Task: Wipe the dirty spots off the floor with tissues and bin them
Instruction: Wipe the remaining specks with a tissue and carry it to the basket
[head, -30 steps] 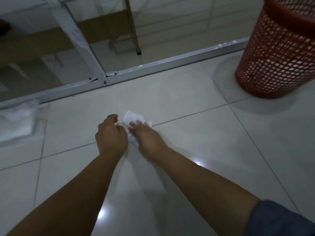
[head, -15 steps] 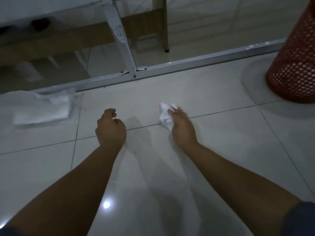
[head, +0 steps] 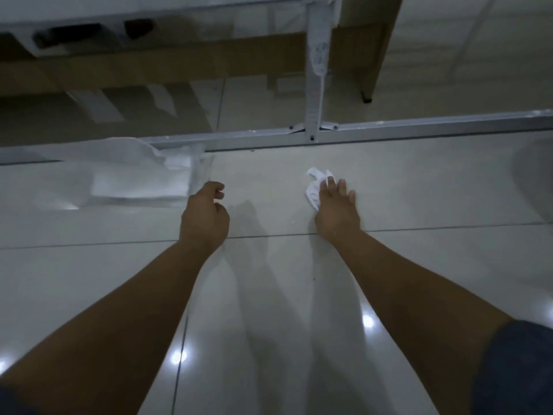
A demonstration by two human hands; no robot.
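Near the middle of the frame, a little right of centre, the right hand (head: 336,211) lies palm down on the pale tiled floor (head: 419,265), its fingers straight and slightly spread. Under its fingertips and along its left edge is a crumpled white tissue (head: 314,190), pressed flat against the tile; part of the tissue sticks out above and to the left of the fingers. The hand and tissue sit just above a thin grout line (head: 119,243) that crosses the frame from left to right.

Left of centre, the left hand (head: 205,217) is over the same tile, well apart from the right hand. Its fingers are loosely curled inward and nothing shows between them; whether it touches the floor cannot be told. Both bare forearms run down to the bottom corners of the frame, and a dark blue sleeve (head: 517,369) shows at the lower right.

To the left of the left hand, in the middle left of the frame, lies an open clear plastic pack of tissues (head: 134,181), its near end close to the left hand's knuckles. Above the hands, a grey metal rail (head: 419,130) crosses the frame, and a metal upright (head: 317,70) rises from it in the upper middle. Behind the rail, at the top of the frame, is wooden furniture (head: 149,70). Bright spots of reflected light show on the glossy tiles near the bottom.
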